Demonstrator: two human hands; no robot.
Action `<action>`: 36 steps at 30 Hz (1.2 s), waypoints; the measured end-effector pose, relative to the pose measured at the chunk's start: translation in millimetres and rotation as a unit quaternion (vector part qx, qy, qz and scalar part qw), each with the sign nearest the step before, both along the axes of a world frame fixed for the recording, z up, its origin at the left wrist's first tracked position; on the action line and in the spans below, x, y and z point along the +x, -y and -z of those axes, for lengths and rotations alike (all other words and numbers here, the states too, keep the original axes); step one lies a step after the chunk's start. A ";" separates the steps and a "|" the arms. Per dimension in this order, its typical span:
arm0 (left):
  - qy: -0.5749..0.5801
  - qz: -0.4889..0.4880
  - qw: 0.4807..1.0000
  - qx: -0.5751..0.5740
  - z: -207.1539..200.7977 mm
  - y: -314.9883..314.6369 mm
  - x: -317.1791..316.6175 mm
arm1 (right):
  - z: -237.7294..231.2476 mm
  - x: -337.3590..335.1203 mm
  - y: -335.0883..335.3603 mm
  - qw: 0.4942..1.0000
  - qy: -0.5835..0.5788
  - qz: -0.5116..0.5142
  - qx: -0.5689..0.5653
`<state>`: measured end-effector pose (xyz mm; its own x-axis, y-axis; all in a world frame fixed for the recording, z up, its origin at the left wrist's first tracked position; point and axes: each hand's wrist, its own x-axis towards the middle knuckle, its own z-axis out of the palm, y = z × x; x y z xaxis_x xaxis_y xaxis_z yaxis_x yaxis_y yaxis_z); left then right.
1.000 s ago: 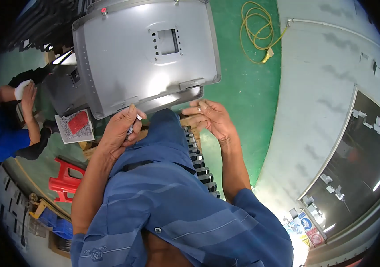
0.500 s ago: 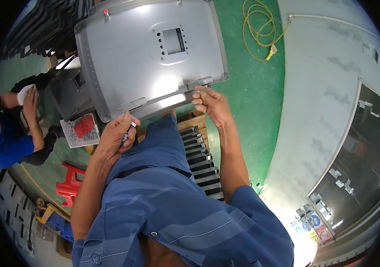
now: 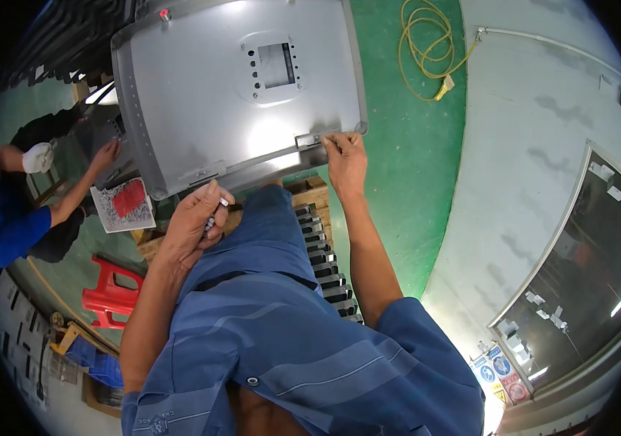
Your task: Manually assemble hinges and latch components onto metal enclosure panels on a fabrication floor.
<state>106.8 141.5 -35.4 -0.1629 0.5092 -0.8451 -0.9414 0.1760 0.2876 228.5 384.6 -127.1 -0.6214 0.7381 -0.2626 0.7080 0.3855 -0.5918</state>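
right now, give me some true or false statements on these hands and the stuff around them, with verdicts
1. The left hand holds small pieces. True.
2. The right hand is at the panel's rectangular opening. False: it is at a bracket along the metal panel's near edge.
3. A yellow cable lies on the green floor. True.
4. The stool is blue. False: it is red.

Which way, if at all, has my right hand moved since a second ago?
Yes: the right hand has moved up in the picture, to the right-hand bracket on the grey panel; a second ago it was below that.
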 end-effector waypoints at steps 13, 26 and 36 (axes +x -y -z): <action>-0.003 0.003 1.000 -0.005 1.4 4.3 9.6 | 16.2 0.9 6.3 0.990 -0.023 -0.087 0.105; -0.004 -0.008 1.000 0.007 2.0 7.7 15.6 | -108.1 -41.2 83.7 0.940 -0.122 -0.213 -0.235; 0.013 0.010 0.999 -0.051 16.0 33.6 20.7 | -89.3 -41.7 118.8 0.889 -0.144 -0.432 -0.056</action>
<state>127.6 108.0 -51.4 -0.1307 0.4226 -0.8968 -0.9447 0.2213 0.2420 186.8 265.8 -37.8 -0.9968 -0.0679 -0.0425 -0.0107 0.6389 -0.7692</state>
